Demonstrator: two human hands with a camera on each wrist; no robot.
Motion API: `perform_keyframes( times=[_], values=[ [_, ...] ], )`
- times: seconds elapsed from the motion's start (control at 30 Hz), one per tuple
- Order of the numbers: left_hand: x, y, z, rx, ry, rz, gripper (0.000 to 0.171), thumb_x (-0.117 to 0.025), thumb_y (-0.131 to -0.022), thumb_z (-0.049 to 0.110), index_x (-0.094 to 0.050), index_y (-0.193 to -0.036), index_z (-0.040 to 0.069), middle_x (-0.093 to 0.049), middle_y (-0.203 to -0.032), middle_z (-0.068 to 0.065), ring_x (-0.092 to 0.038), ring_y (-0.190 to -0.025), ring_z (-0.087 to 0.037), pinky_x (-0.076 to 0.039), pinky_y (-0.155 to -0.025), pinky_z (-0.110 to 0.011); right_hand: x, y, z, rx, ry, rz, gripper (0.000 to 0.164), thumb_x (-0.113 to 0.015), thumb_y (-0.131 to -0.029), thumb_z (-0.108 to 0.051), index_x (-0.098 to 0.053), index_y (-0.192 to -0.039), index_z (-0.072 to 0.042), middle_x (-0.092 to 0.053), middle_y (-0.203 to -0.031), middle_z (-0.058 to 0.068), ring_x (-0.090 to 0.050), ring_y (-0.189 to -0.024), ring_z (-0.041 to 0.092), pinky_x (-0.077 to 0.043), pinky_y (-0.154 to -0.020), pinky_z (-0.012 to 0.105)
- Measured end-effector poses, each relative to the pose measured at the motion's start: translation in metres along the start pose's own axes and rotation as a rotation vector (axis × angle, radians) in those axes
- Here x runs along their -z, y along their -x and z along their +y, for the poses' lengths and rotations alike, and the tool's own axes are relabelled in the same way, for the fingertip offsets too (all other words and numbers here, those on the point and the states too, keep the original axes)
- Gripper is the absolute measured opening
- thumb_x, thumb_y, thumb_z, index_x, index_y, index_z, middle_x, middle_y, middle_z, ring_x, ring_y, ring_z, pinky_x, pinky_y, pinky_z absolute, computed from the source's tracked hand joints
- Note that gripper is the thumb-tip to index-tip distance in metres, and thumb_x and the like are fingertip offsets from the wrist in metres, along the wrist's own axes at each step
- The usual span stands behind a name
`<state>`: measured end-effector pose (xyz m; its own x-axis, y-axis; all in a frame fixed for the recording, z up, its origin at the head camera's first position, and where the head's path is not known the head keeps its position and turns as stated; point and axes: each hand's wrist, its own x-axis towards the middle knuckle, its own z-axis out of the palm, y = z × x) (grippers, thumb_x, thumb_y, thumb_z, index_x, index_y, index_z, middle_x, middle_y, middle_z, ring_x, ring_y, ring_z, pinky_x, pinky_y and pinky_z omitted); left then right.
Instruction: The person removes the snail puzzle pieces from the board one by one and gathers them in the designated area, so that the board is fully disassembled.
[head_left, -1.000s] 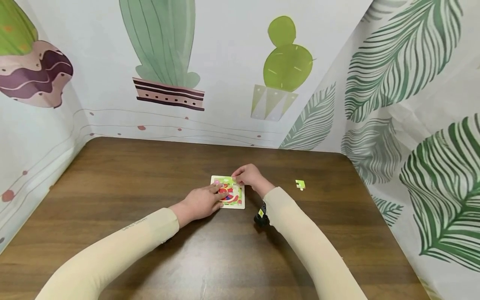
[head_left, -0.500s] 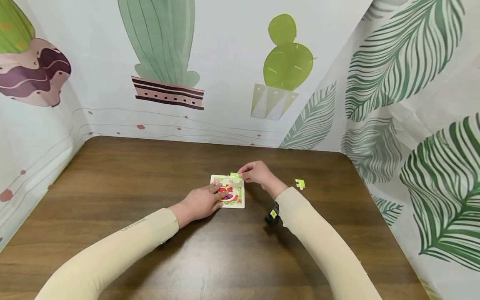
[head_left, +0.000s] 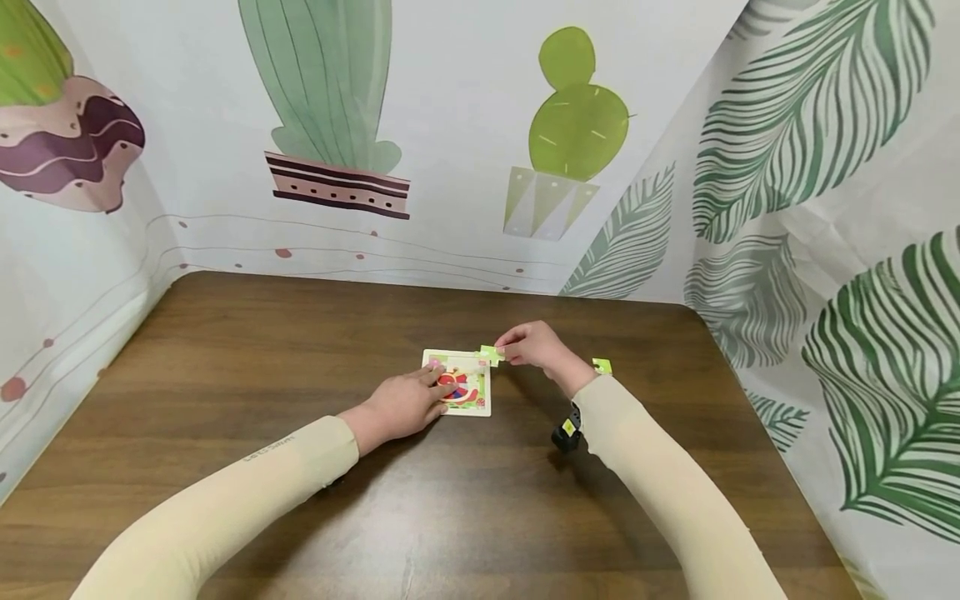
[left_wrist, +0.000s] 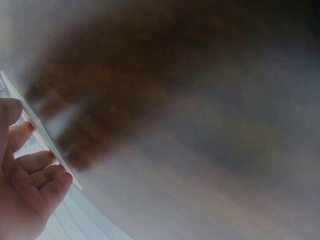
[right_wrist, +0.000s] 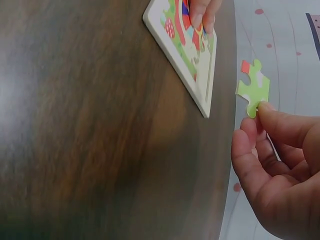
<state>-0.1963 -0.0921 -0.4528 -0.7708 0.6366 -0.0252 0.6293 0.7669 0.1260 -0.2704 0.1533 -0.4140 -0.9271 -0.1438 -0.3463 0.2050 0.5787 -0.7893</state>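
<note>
A small square jigsaw puzzle (head_left: 471, 408) in a pale frame lies on the table, with a red and blue picture on green. My left hand (head_left: 401, 404) rests on its left part, fingers extended over the picture. In the right wrist view, bare pale backing shows along one side of the puzzle (right_wrist: 170, 55). Between thumb and fingertips my right hand (head_left: 536, 346) pinches a green jigsaw piece (right_wrist: 256, 90) with a red corner and white patches. That piece is raised at the puzzle's far right corner. The left wrist view shows the left hand (left_wrist: 30, 175) at the frame's edge.
Another green jigsaw piece (head_left: 602, 366) lies on the brown wooden table (head_left: 300, 333), right of the right hand and partly behind the sleeve. A black wrist camera (head_left: 566, 435) hangs under the right wrist. A printed cloth wall (head_left: 450, 167) stands behind the table.
My right hand has drawn the green jigsaw piece up off the puzzle's far right corner and moved right with it. Pale backing shows there now. The left hand has stayed in place.
</note>
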Motion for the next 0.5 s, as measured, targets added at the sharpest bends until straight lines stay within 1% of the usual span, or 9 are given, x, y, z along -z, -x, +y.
perform_keyframes(
  times=[0.17,0.33,0.5],
  values=[
    [-0.001,-0.001,0.000,-0.001,-0.009,0.006,0.043,-0.060,-0.103,0.033,-0.064,-0.140,0.012,-0.056,-0.151,-0.020,-0.053,-0.143,-0.035,-0.053,-0.107,-0.047,0.008,0.001,0.004,-0.007,-0.005,0.002,0.020,-0.068,-0.096,-0.006,-0.073,-0.112,0.005,-0.073,-0.102,0.011,-0.067,-0.084,0.012,-0.062,-0.089,0.035],
    [-0.002,-0.001,0.001,0.002,0.006,0.016,0.044,-0.061,-0.102,0.033,-0.064,-0.141,0.013,-0.056,-0.150,-0.021,-0.053,-0.143,-0.035,-0.053,-0.107,-0.047,0.018,0.002,0.011,-0.008,-0.002,0.002,0.022,-0.067,-0.097,-0.006,-0.072,-0.114,0.007,-0.073,-0.097,0.007,-0.066,-0.081,0.010,-0.062,-0.088,0.034],
    [0.000,-0.001,0.001,0.012,0.008,0.000,0.044,-0.061,-0.102,0.033,-0.063,-0.142,0.013,-0.055,-0.151,-0.021,-0.052,-0.144,-0.035,-0.052,-0.108,-0.047,0.030,0.001,0.017,-0.002,0.000,-0.019,0.024,-0.068,-0.096,-0.006,-0.071,-0.114,0.009,-0.073,-0.091,0.002,-0.068,-0.081,0.009,-0.062,-0.088,0.033]
  ],
)
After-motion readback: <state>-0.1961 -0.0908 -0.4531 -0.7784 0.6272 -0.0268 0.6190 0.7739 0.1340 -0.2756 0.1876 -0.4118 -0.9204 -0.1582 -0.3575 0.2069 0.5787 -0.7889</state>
